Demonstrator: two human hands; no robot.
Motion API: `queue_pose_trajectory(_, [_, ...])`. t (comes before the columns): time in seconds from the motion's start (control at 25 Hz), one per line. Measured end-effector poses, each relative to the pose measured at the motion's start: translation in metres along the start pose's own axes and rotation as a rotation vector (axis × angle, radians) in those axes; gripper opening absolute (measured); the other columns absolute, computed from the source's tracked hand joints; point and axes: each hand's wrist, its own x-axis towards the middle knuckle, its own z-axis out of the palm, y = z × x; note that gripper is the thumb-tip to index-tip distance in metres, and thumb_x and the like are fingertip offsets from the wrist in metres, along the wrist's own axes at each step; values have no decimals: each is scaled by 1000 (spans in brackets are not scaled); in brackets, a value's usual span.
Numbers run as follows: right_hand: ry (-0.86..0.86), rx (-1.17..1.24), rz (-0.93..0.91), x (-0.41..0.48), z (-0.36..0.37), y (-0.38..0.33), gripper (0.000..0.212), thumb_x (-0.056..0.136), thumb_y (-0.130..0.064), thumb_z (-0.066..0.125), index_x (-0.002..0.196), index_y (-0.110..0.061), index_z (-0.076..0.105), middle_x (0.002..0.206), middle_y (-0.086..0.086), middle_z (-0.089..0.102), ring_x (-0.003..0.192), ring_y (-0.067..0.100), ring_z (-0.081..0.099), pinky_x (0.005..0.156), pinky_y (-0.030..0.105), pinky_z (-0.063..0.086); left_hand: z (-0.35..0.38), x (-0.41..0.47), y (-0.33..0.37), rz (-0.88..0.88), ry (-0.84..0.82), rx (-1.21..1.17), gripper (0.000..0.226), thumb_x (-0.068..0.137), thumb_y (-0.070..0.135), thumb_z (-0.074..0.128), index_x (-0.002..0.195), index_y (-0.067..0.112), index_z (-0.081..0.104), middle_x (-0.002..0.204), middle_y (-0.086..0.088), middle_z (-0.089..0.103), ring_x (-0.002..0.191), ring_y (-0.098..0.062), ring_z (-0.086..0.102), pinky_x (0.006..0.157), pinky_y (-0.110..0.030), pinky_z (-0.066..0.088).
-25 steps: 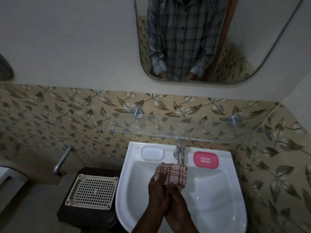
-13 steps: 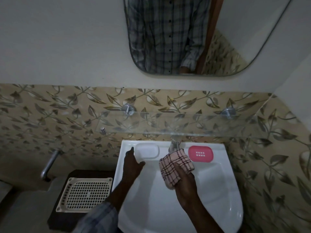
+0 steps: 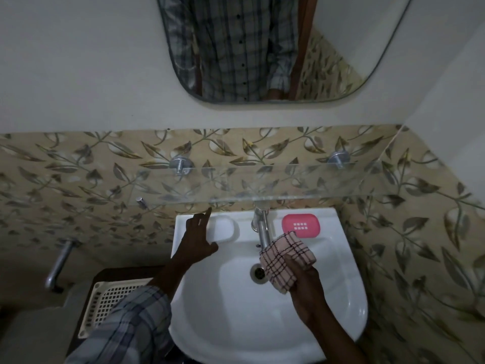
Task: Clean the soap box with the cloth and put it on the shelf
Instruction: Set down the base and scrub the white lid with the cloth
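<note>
soap box [image 3: 301, 225] pink, right of tap [image 3: 262, 227] on sink [image 3: 349, 285]. left hand [image 3: 197, 237] spread on left rim; right hand [image 3: 305, 281] at centre-right clutches checked cloth [image 3: 284, 261].

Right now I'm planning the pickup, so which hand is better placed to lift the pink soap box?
Left hand, probably: it is empty, though it rests on the sink rim across the tap from the pink soap box. The right hand is nearer but full of the cloth.
</note>
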Motion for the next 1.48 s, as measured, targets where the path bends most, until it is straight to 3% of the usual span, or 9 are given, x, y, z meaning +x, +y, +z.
queue_pose_trajectory(0.2, [-45,13,-15,9,14,-19,24,95,-1,59,118,-6,66,117,17,72,102,27,72,87,41,56,-14,-44,37,148,22,145,115,63,35,71,159,22,10,134,-13,43,114,-33,41,85,-43,51])
queue_pose_trajectory(0.4, [-96,17,4,12,7,-29,33,94,-3,60,127,-3,61,125,20,68,116,36,65,105,51,47,-13,-74,75,129,-31,97,115,68,21,74,159,9,3,136,-17,42,113,-35,38,102,-50,40])
queue_pose_trajectory(0.6, [-96,-33,18,10,-4,-27,32,94,-3,61,126,-3,61,125,22,67,115,37,65,105,55,46,-5,-82,105,244,-71,342,102,72,5,66,155,-4,8,145,-20,36,127,-36,36,105,-37,41])
queue_pose_trajectory(0.72, [-89,-59,27,5,-7,-30,29,93,-4,63,122,-5,64,122,20,70,110,35,67,102,52,50,0,-80,116,471,-36,613,111,67,0,64,157,5,0,140,-19,39,129,-43,37,111,-52,36])
queue_pose_trajectory(0.84, [-98,-23,43,3,-10,-35,24,91,-4,64,115,-10,67,118,18,72,109,34,68,98,50,52,-4,-76,121,527,-46,696,133,65,-1,74,155,27,-19,147,-22,32,138,-47,29,112,-66,29])
queue_pose_trajectory(1.0, [-83,-26,73,1,-14,-42,22,87,2,64,104,-11,70,111,18,74,101,33,71,90,47,56,-12,-72,133,574,6,689,120,65,0,70,159,18,-3,135,-18,44,115,-36,48,93,-48,44])
queue_pose_trajectory(1.12, [-80,-44,68,1,-15,-48,21,88,4,63,103,-10,70,111,19,73,101,35,70,95,51,54,-16,-68,142,617,50,634,105,63,7,72,154,6,21,141,-14,49,123,-34,50,102,-45,40])
queue_pose_trajectory(1.32, [-112,-51,55,4,-15,-61,26,88,1,64,113,-6,68,111,18,74,103,36,71,94,49,55,-20,-67,148,627,187,512,92,70,40,70,151,16,32,145,-10,47,133,-32,43,108,-53,37])
queue_pose_trajectory(1.48, [-101,-64,49,4,-15,-63,23,88,-2,68,111,-7,70,106,16,76,96,31,74,79,40,60,-11,-76,135,552,96,685,97,71,32,75,155,18,28,150,-13,45,137,-37,41,108,-64,34])
